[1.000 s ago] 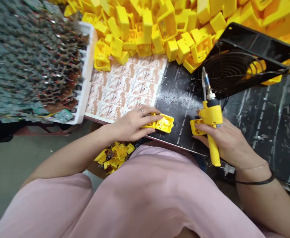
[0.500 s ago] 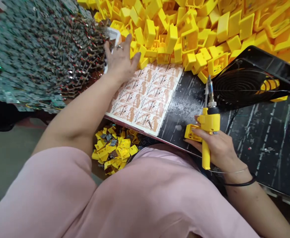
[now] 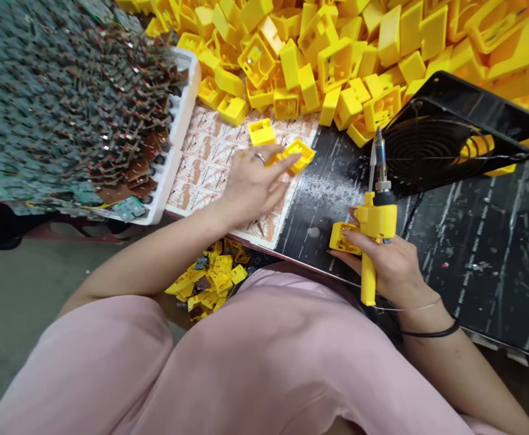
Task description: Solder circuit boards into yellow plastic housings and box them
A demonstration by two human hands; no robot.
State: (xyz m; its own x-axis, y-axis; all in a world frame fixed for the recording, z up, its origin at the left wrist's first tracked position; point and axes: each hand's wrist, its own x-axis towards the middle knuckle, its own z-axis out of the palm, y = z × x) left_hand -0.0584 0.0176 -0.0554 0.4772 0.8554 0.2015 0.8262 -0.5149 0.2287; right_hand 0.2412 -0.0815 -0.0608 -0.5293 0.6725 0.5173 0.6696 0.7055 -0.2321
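My left hand is over the printed sheet, fingers apart. Its outstretched index finger touches a small yellow plastic casing, and a second yellow casing lies just beyond the knuckles. In my right hand, closed near the table's front edge, is a yellow soldering gun with its metal tip pointing away from me. The same hand also holds another yellow casing by the fingertips, left of the gun's handle.
A big heap of yellow casings spans the back. At left, a white foam tray carries many circuit boards. A black fan stands at right on the black tabletop. Yellow scraps lie below the table edge.
My left hand has come from the heap beside the tray toward me and right, over the sheet. Two yellow casings now lie on the sheet by it. My right hand keeps its hold.
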